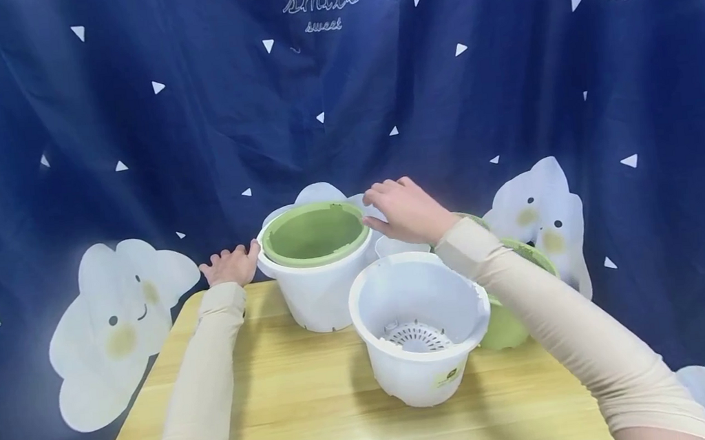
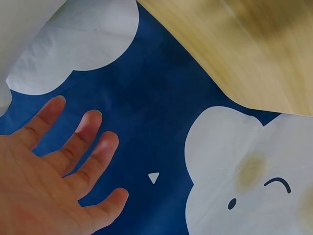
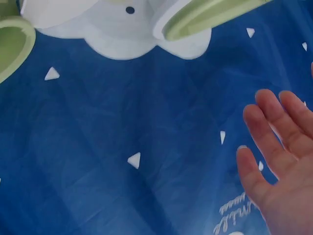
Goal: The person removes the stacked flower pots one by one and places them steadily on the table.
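Note:
A green pot sits nested inside a white pot at the back of the table, its rim showing above the white one. My left hand is beside the white pot's left rim, and the left wrist view shows its fingers spread and relaxed. Whether the hand touches the rim I cannot tell. Just off the pots' right side hovers my right hand. In the right wrist view its fingers are loosely extended with nothing held, and the two nested rims appear at the top.
A white pot with a slotted bottom stands nearer on the wooden table. Behind it is a smaller white container. Green pots stand at the right, partly hidden by my right arm. A blue curtain hangs behind.

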`<action>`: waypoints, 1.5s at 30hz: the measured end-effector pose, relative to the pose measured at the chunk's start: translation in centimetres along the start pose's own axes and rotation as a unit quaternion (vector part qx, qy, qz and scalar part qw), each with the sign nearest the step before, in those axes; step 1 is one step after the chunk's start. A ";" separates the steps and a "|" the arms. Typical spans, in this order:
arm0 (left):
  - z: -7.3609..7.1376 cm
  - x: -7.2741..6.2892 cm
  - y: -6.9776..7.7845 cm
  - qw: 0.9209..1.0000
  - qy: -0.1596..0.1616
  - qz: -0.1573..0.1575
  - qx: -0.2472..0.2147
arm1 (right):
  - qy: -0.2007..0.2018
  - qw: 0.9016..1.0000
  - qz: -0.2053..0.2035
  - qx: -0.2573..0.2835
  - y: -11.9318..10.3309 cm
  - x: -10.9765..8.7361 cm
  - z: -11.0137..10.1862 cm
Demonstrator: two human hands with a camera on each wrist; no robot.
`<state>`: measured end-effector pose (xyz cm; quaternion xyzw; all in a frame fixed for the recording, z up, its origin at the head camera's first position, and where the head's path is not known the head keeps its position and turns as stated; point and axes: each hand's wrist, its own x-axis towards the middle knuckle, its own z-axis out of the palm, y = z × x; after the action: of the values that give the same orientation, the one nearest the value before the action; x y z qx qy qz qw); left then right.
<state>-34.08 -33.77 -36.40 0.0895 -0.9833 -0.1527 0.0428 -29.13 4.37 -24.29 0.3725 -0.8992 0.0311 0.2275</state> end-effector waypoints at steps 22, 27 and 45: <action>0.1 0.6 -0.4 0.998 0.021 0.050 0.028 | -0.262 0.962 -0.031 0.064 -5.4 5.1 7.4; 0.1 0.7 -0.5 0.998 0.025 0.050 0.025 | -0.270 0.956 -0.023 0.113 -5.4 5.2 7.9; 0.1 0.6 -0.4 0.999 0.018 0.034 0.023 | -0.164 0.986 -0.038 0.000 -7.0 5.5 7.3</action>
<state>-34.56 -34.26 -36.56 0.0602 -0.9881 -0.1268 0.0636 -30.59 -5.95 -29.22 0.4066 -0.9094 -0.0386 0.0780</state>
